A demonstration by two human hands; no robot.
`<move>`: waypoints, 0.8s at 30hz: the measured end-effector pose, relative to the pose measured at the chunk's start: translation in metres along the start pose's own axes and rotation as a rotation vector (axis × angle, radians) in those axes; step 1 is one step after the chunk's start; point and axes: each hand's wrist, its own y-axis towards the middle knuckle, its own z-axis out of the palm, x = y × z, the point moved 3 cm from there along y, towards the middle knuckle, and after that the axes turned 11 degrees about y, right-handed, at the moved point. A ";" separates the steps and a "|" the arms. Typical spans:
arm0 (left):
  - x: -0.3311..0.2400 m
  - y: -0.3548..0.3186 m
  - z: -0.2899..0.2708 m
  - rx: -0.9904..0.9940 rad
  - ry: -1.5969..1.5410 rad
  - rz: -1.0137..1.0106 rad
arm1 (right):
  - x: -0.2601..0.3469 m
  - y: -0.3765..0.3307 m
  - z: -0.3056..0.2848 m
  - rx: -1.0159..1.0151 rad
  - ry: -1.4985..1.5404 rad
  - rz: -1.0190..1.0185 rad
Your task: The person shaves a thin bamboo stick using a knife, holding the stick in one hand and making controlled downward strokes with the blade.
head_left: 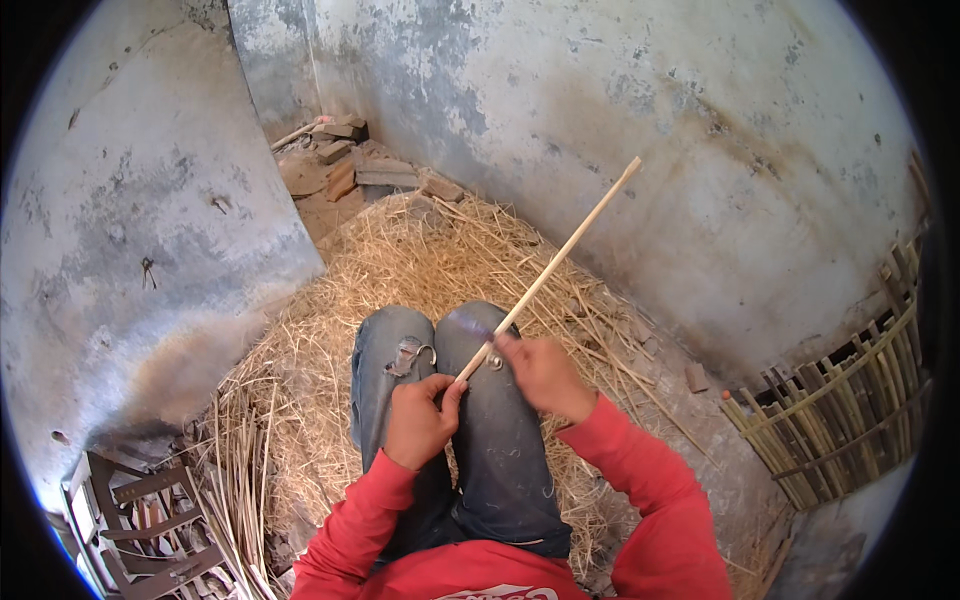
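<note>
I sit with my knees drawn together in torn grey jeans. My left hand grips the near end of a long thin bamboo stick, which slants up and to the right toward the wall. My right hand is blurred; it holds a knife with a short blade against the stick just above my left hand. Both sleeves are red.
A heap of straw and bamboo shavings covers the floor around my legs. Bricks and rubble lie in the far corner. A woven bamboo frame stands at the right. Wooden slats lie at the lower left. Stained concrete walls close in on three sides.
</note>
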 end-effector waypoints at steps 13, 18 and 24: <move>-0.013 -0.001 -0.001 -0.132 0.124 0.130 | -0.026 0.023 -0.024 -0.152 0.032 0.118; -0.015 -0.003 -0.008 -0.044 0.122 0.003 | -0.002 0.011 -0.009 0.001 0.046 0.191; -0.012 -0.002 0.002 -0.124 0.196 0.110 | -0.016 0.007 0.000 -0.138 0.062 0.044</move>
